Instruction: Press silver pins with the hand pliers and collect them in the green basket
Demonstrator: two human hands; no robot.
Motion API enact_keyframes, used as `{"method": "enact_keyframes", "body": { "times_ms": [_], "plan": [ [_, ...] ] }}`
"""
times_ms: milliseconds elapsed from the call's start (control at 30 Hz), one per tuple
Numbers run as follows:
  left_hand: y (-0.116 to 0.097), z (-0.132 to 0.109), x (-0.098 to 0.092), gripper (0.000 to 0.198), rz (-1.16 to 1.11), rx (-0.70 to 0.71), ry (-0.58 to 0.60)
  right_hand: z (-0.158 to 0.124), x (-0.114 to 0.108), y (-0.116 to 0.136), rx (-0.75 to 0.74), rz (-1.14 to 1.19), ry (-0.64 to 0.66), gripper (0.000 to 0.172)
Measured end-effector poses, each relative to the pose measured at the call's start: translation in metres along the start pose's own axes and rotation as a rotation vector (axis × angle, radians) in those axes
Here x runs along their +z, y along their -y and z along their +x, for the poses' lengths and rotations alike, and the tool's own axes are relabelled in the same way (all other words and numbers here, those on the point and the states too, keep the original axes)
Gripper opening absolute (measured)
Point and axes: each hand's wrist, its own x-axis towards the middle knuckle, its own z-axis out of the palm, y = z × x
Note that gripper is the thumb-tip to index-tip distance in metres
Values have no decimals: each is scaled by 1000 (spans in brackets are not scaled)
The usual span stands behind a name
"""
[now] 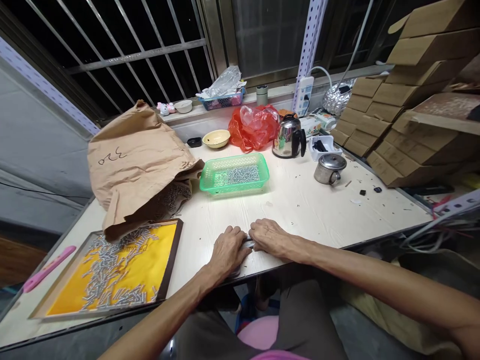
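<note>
My left hand (228, 251) and my right hand (270, 238) rest close together at the table's front edge, fingers curled. Between them shows a bit of a shiny metal piece (248, 244), which both hands grip; my fingers cover most of it, so its kind is not clear. Beyond my hands stands a green plastic basket (234, 188) with many small metal pins (243, 174) inside. To the left, a shallow tray (173, 260) with a yellow lining holds a scattered heap of similar pins (107, 267).
A large brown paper sack (138, 145) lies open over the tray's back edge, beside a pink-handled tool (48, 269). Farther back are a cream bowl (216, 139), a red plastic bag (253, 127), a kettle (288, 137) and a lidded metal cup (329, 170). Cardboard boxes (420, 115) are stacked right.
</note>
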Motion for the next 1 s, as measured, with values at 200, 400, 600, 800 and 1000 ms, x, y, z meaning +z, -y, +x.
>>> {"method": "enact_keyframes", "body": {
  "times_ms": [200,400,600,800,1000],
  "plan": [
    [-4,2,-2,17,-26,-40,-15,5,9,-1,-37,-30,10,17],
    [-8,-14,11,32,-61,-89,-169,-1,5,-9,-3,-24,-109,30],
    [-32,-44,39,37,-149,30,-320,5,-4,-27,-71,117,-64,26],
    [-57,-48,46,30,-258,6,-328,30,8,-32,5,-62,-132,13],
    [-60,-50,52,31,-332,-4,-400,40,0,-16,-12,-120,-151,13]
  ]
}}
